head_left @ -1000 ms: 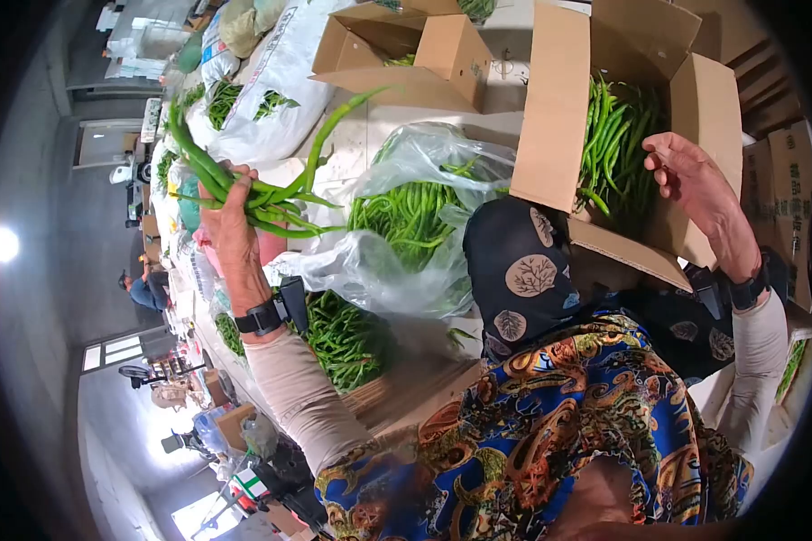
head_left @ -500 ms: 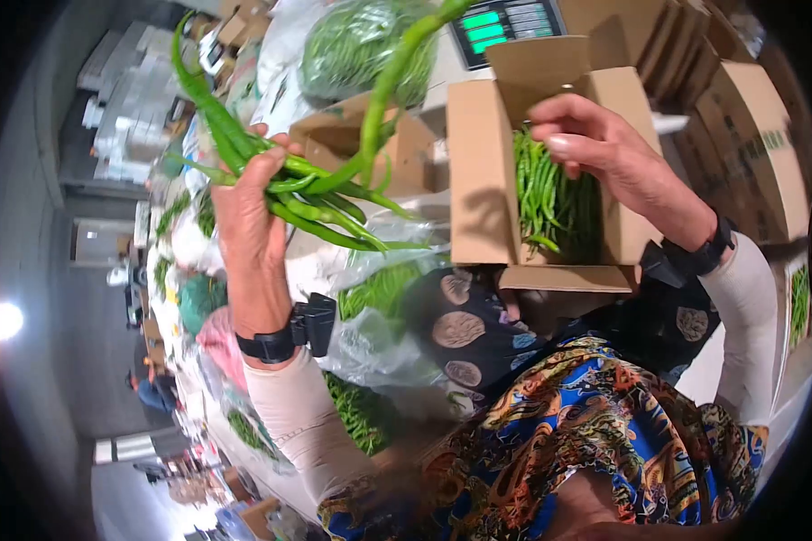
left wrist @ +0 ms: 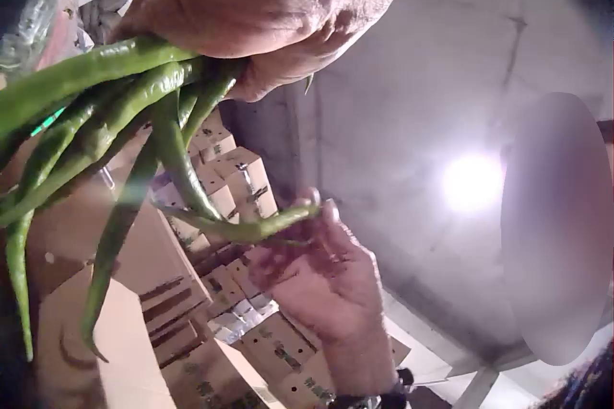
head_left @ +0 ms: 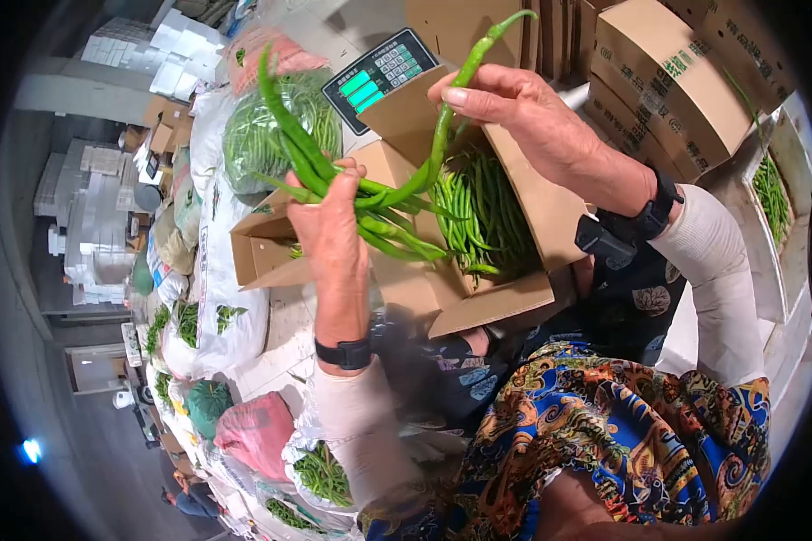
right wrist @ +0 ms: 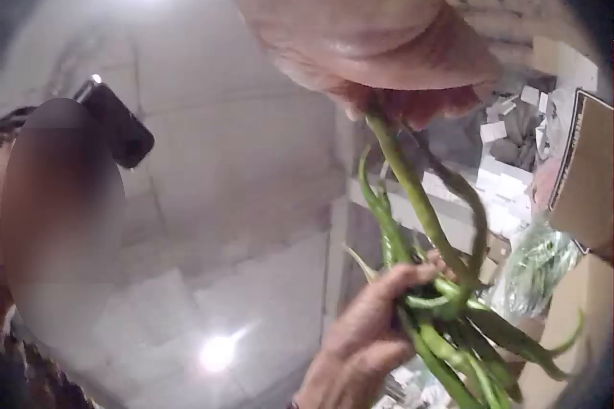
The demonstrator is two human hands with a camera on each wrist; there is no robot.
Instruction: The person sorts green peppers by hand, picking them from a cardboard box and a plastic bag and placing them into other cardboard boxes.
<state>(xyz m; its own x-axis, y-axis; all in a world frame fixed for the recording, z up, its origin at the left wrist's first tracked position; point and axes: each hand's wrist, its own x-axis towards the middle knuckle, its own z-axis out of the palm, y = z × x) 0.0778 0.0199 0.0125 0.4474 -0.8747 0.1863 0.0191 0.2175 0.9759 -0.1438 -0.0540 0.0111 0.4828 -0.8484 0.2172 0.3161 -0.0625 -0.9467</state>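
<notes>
My left hand [head_left: 327, 221] grips a bunch of long green chili peppers [head_left: 299, 149], whose ends stick out on both sides of the fist. A long curved chili pepper [head_left: 440, 140] rises from that bunch toward my right hand [head_left: 537, 122]. Thumb and fingers of the right hand pinch it partway along, its upper end projecting beyond them. In the left wrist view the right fingertips [left wrist: 329, 208] meet the end of a pepper. Below both hands an open cardboard box [head_left: 537, 194] holds many similar peppers [head_left: 489, 203], partly hidden by the bunch.
A scale with a lit green display [head_left: 379, 79] stands behind the box. Beside it lies a clear bag of peppers [head_left: 275, 135], with a smaller open carton [head_left: 262, 257] nearer. Stacked cardboard boxes [head_left: 668, 81] rise at the right, beside a white crate [head_left: 789, 279] of peppers.
My right hand has come from over the box to the long pepper and now pinches it. The left hand, still holding the bunch, has moved closer to the box. The head view has turned.
</notes>
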